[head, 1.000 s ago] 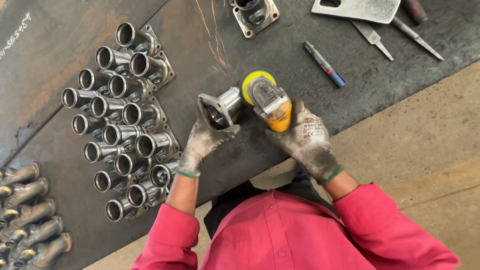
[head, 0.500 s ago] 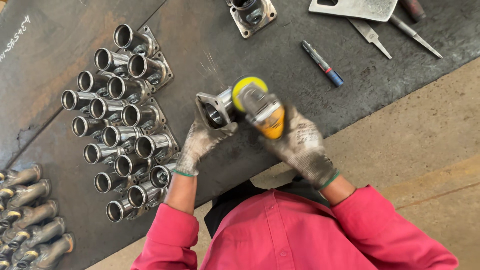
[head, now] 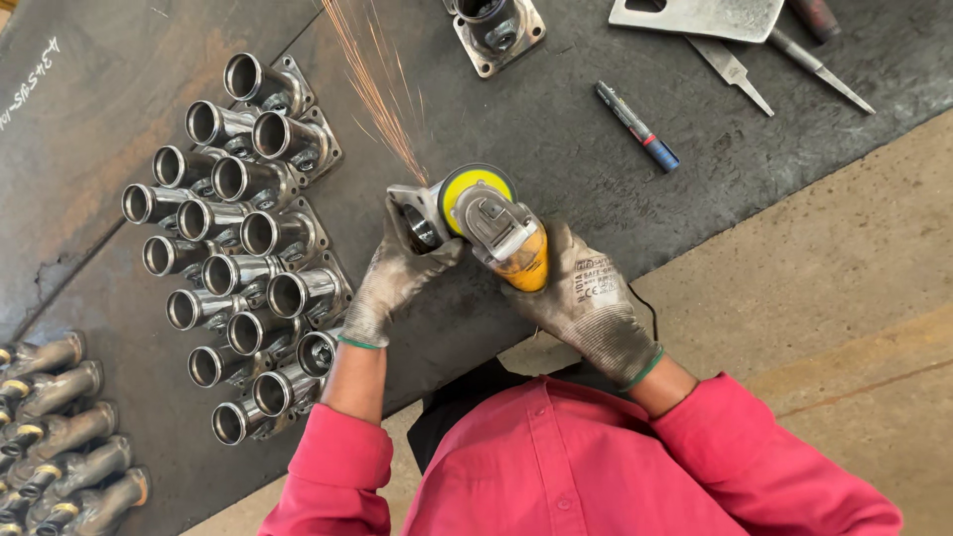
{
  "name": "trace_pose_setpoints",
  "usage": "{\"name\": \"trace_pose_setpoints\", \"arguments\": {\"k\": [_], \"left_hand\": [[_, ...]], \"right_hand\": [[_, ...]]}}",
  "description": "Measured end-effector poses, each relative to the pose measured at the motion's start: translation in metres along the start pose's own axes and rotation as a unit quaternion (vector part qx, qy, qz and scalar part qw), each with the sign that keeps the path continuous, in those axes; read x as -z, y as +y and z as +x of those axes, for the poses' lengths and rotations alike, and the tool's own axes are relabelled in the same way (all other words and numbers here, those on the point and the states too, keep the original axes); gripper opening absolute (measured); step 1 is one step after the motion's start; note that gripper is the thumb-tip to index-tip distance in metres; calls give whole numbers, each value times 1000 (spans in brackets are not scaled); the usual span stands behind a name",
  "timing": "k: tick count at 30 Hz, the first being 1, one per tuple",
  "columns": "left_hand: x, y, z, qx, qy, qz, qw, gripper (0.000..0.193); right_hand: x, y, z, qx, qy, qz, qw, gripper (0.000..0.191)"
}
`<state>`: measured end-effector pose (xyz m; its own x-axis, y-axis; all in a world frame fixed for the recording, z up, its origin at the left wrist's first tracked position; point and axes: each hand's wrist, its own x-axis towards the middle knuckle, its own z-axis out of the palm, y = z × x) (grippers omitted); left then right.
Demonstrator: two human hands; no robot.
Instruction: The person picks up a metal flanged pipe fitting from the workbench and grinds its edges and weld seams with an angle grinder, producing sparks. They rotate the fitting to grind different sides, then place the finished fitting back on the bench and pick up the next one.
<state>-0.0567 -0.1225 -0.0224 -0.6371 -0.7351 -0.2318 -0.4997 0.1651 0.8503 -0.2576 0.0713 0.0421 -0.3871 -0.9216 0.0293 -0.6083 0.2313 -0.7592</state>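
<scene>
My left hand (head: 397, 280), in a dirty grey glove, grips a short steel pipe fitting with a square flange (head: 415, 210) and tilts it on the dark steel worktable (head: 556, 129). My right hand (head: 586, 303), also gloved, holds a yellow angle grinder (head: 496, 230). Its yellow disc presses against the fitting's flange. Orange sparks (head: 372, 84) stream up and to the left from the contact point.
Several matching flanged pipe fittings (head: 238, 248) lie in rows at the left. More curved metal parts (head: 55, 437) lie at the lower left corner. One fitting (head: 493, 30) stands at the top. A blue-tipped marker (head: 637, 127), a metal plate (head: 700, 18) and pointed tools (head: 784, 60) lie at the upper right.
The grinder disc has come against the flange and sparks now fly up and left. Both hands have shifted slightly left with the fitting.
</scene>
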Motion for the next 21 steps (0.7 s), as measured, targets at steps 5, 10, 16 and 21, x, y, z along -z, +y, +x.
{"name": "trace_pose_setpoints", "arguments": {"k": [5, 10, 16, 21], "left_hand": [[2, -9, -1, 49, -28, -72, 996, 112], [5, -15, -2, -99, -21, 68, 993, 118], [1, -19, -3, 76, -37, -135, 987, 125], [-3, -4, -2, 162, -64, -467, 867, 109]], "right_hand": [[10, 4, 4, -209, -67, 29, 975, 76], [2, -3, 2, -35, -9, -23, 999, 83], [10, 7, 8, -109, -25, 15, 994, 79], [15, 4, 1, -97, -43, 25, 994, 77]]}}
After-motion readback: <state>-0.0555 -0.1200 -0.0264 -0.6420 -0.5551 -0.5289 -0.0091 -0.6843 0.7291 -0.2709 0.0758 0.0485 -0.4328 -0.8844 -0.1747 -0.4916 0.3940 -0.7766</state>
